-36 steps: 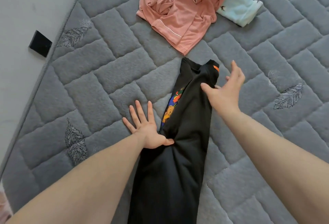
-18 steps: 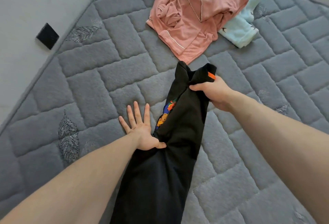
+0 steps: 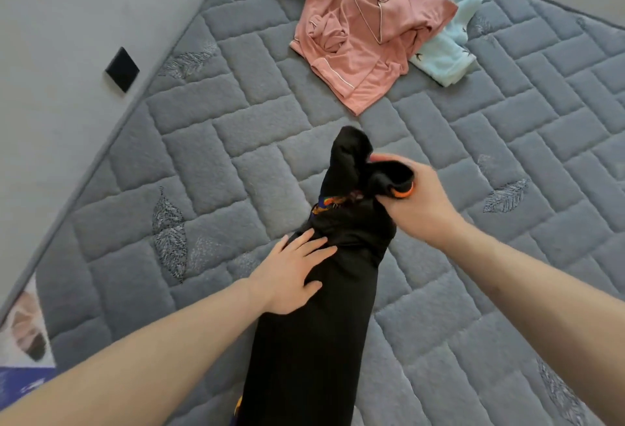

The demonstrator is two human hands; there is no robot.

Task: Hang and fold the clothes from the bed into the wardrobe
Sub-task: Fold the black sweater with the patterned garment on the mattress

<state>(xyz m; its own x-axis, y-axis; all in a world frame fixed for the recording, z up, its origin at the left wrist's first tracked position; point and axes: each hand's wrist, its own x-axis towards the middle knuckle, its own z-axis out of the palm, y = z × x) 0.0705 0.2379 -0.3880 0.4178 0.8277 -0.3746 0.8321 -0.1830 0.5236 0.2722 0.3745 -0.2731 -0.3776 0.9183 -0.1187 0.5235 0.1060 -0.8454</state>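
Soft, light black top [image 3: 314, 324] on bed [image 3: 216, 168]: left hand [image 3: 294, 273] presses flat mid-garment, right hand [image 3: 416, 202] pinches far end; best gripped w/ both hands at folded edges

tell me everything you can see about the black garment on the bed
The black garment is a soft, matte fabric folded into a long narrow strip on the grey quilted mattress. A colourful print peeks out at a fold, and an orange tab shows at its far end. The left hand presses flat on its middle; the right hand grips the lifted, bunched far end.
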